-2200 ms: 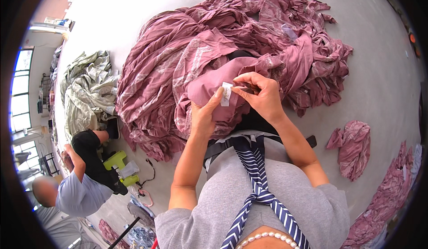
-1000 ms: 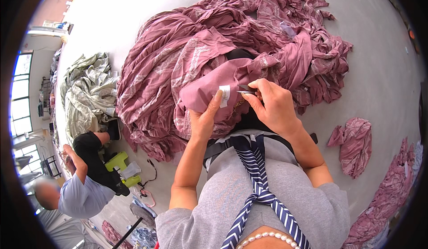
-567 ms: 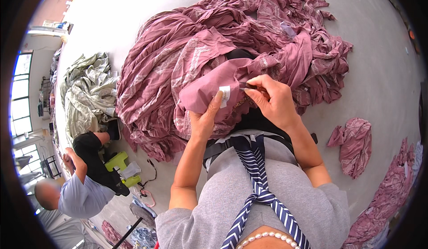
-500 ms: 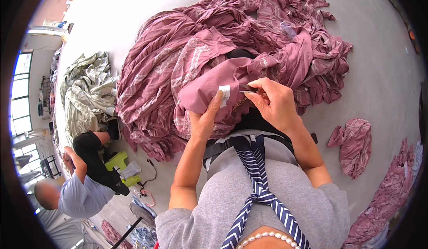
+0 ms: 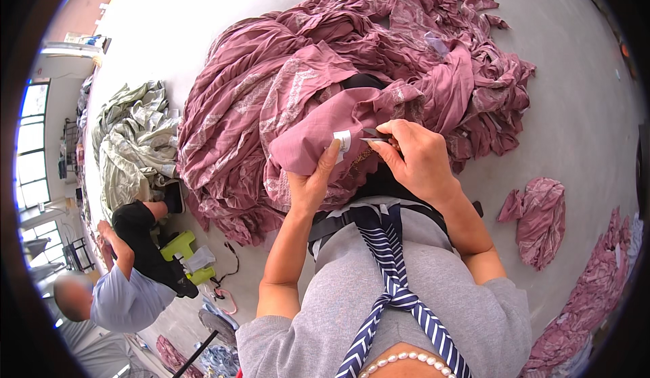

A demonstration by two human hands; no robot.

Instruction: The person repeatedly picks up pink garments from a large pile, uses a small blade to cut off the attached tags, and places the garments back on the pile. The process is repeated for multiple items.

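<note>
Rightward of its spot in the earliest frame sits the right hand (image 5: 420,156), closed around small dark-and-silver metal snips (image 5: 374,139), blades parted! Mid-frame, the white rectangular fabric label (image 5: 342,141) lies just left of them, running up-down, under the nearer left hand (image 5: 310,183), pinching plain dusty-pink cloth (image 5: 298,146); the snips point left, lengthwise across.

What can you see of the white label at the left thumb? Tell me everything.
The white label is small, flat and roughly rectangular, thin and cloth- or paper-like, with faint marks on its face. It lies on the plain pink fabric. The thumb of the left grip overlaps its left side. Whether it is stitched down cannot be told. The pointed tool in the right grip aims toward its right edge, apart from it.
</note>
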